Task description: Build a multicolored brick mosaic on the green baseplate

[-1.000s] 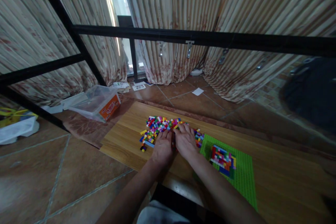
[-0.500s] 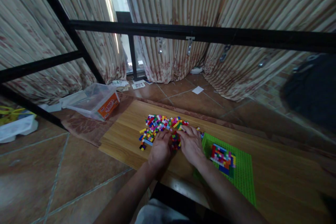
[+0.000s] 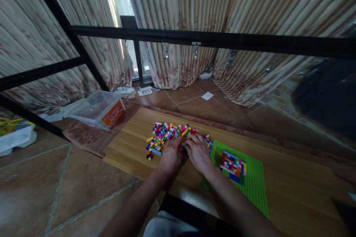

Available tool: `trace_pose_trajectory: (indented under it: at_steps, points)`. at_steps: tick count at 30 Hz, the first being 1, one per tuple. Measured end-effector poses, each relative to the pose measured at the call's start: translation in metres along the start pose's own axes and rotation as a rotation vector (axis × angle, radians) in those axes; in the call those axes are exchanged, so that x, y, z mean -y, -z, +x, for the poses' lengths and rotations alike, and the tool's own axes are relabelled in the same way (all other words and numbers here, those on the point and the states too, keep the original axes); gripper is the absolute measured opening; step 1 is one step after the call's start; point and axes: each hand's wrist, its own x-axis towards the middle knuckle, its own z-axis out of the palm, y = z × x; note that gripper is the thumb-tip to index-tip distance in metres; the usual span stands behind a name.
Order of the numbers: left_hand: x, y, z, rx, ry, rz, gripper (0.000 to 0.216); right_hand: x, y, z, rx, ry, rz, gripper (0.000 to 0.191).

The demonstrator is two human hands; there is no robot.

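Note:
Loose building bricks in many colours lie heaped on a wooden board. My left hand rests palm-down at the near side of the heap, fingers stretched forward among the bricks. Facing it, my right hand reaches in from the right with bent, parted fingers over the bricks. Dark red bricks show in the gap between the hands. I see nothing gripped in either hand, though the fingertips are partly hidden. To the right lies a green baseplate, bearing a block of joined coloured bricks.
A clear plastic tub with an orange label stands on the floor beyond the board's left end. A black metal frame crosses in front of the curtains. White paper lies on the tiles, and a white tray at far left.
My right hand's fingers have bent inward and drawn slightly closer over the bricks. The left hand stays nearly in place. The whole view has shifted slightly.

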Motion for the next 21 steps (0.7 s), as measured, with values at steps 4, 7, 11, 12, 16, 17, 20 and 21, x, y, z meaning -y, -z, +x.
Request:
trace_pose_trajectory:
  at_steps: [4,7,11,12,16,17,20,21]
  points:
    - [0.001,0.001,-0.003,-0.024,-0.004,-0.01,0.051,0.0,0.011,-0.014,-0.049,-0.022,0.029,0.014]
    - [0.001,0.0,-0.006,-0.041,-0.001,-0.043,0.051,0.001,0.015,-0.03,-0.031,-0.001,0.039,0.014]
    - [-0.001,-0.001,-0.005,-0.064,0.028,-0.033,0.046,0.003,0.011,-0.038,-0.01,-0.008,0.002,0.017]
    - [-0.002,-0.001,-0.003,-0.056,0.031,-0.016,0.044,0.003,0.01,-0.037,-0.008,-0.017,-0.014,0.019]
    - [-0.005,0.001,0.007,-0.003,-0.009,0.051,0.039,0.007,0.005,-0.028,-0.003,-0.036,-0.074,0.025]
    - [-0.004,0.002,0.009,-0.008,-0.01,0.071,0.037,0.008,0.004,-0.027,0.0,-0.035,-0.081,0.025]
    - [0.001,0.0,0.014,-0.063,0.032,0.129,0.034,0.011,0.003,-0.03,0.018,-0.02,-0.068,0.025]
    - [0.004,-0.001,0.015,-0.081,0.049,0.14,0.033,0.011,0.003,-0.033,0.022,-0.012,-0.056,0.025]
